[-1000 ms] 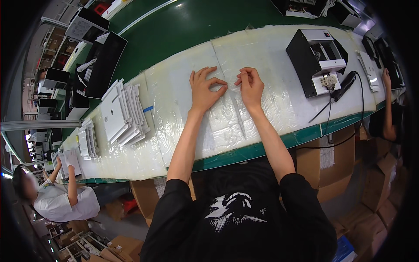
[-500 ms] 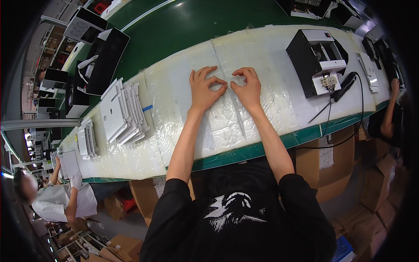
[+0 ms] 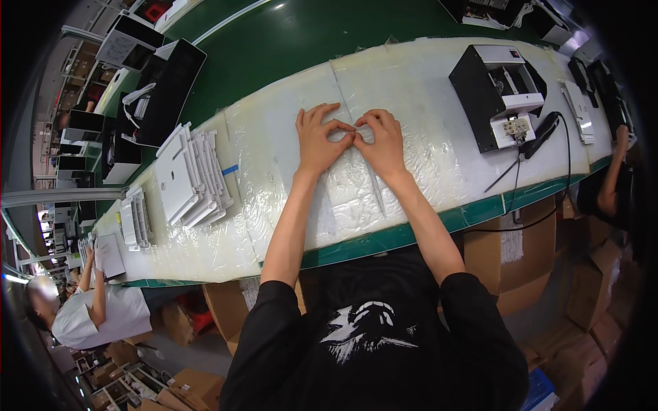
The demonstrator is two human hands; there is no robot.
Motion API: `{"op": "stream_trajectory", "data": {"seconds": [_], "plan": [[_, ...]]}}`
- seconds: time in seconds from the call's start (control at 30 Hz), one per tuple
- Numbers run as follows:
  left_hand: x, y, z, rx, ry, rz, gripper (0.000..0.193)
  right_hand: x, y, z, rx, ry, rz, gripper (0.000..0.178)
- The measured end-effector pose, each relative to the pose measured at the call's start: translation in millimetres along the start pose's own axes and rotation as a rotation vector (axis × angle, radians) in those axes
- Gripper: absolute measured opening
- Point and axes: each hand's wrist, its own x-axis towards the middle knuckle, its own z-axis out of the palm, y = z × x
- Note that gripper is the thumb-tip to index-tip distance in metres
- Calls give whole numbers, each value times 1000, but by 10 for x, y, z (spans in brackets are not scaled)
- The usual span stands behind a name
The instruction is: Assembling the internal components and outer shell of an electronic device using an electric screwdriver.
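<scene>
Over the plastic-covered bench top (image 3: 274, 137), my left hand (image 3: 319, 142) and my right hand (image 3: 382, 145) meet at their fingertips. Each pinches thumb against forefinger, the other fingers of the left hand raised and spread. Whatever may be between the pinched tips is too small to make out. Under the hands lies clear wrinkled film (image 3: 349, 198) with a seam running through it. Left of my hands stands a stack of white plastic panels (image 3: 179, 179). Off to the right is a black and white machine (image 3: 490, 99) with an open top and a terminal block.
A black-handled tool (image 3: 543, 135) with a cable lies beside the machine, its cord hanging over the green bench edge (image 3: 397, 235). More ribbed white parts (image 3: 136, 218) lie farther left. Cardboard boxes (image 3: 517, 253) stand below. A co-worker (image 3: 103, 312) works at the far left, another person's arm (image 3: 613, 175) at right.
My right hand has moved left, so its pinched fingertips now meet those of the left hand, which has barely moved. The co-worker at the left has shifted their arms.
</scene>
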Motion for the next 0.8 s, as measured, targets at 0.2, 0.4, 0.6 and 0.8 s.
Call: {"op": "stream_trajectory", "data": {"seconds": [0.2,0.4,0.6,0.8], "plan": [[1,-8,-5,4,7,0,12,-56,-44,15,-66,24,-49,26],[-1,-13,11,-10,22,-18,19,-55,-50,24,-70,50,-62,31],[1,-13,14,-9,29,-20,19,-61,-51,23,-84,45,-84,31],[4,-9,9,-13,31,-23,19,-64,-52,19,-87,41,-102,30]]}}
